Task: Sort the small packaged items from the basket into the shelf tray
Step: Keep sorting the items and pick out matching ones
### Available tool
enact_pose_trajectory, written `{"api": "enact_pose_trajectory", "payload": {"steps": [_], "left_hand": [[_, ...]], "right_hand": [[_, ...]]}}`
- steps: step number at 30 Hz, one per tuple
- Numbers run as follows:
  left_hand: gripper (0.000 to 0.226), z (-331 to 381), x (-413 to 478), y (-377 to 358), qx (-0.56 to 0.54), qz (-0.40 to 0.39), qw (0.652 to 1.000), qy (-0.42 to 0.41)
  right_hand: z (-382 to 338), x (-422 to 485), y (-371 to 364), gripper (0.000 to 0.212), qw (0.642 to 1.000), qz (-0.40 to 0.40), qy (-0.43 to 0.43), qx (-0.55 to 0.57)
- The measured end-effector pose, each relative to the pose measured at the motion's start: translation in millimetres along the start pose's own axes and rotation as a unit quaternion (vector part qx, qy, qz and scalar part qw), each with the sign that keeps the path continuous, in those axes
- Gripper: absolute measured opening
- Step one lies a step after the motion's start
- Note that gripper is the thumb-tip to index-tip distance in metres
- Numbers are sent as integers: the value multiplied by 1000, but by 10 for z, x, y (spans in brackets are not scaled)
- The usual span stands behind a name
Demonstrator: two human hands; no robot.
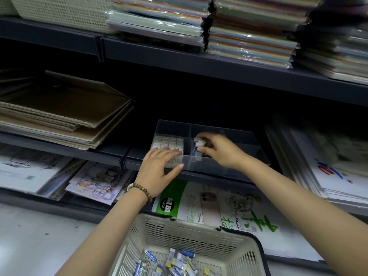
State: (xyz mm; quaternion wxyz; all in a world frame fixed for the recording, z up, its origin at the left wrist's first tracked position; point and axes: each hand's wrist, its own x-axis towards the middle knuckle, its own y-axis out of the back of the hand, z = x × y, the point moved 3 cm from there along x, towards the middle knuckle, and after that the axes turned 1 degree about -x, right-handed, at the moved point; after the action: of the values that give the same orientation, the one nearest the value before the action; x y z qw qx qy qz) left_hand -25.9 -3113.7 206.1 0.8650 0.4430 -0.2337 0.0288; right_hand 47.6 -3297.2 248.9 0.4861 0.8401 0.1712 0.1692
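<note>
Nearest, below and behind both sets of fingers, the basket (pixel 180 223) holds the loose small packaged items (pixel 175 262) not yet sorted.

Beyond it, the left hand (pixel 159 168), with a bead bracelet (pixel 141 191) at the wrist, lies palm down. Its fingers (pixel 169 151) are straight and spread, resting on the row of white packs (pixel 169 142) in the left compartment of the shelf tray (pixel 209 166); they hold nothing.

Just right of those fingers, across the divider, the right hand (pixel 223 151) reaches in, forearm extended from the lower right. Its fingers (pixel 208 135) and thumb pinch a white pack (pixel 199 143) over the middle compartment.

Recommended procedure: lower the pack until it seats beside the one just below the fingers, aligned with the neighbouring row, then release. Press lightly with the left fingers so the finished row does not topple.

Right of the right hand the tray is dark; its contents cannot be determined.
</note>
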Motion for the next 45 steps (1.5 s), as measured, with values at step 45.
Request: {"api": "enact_pose_trajectory", "payload": {"steps": [45], "left_hand": [[39, -1, 1, -26, 4, 30, 1000, 4]], "right_hand": [[183, 168, -117, 46, 903, -316, -255, 139]]}}
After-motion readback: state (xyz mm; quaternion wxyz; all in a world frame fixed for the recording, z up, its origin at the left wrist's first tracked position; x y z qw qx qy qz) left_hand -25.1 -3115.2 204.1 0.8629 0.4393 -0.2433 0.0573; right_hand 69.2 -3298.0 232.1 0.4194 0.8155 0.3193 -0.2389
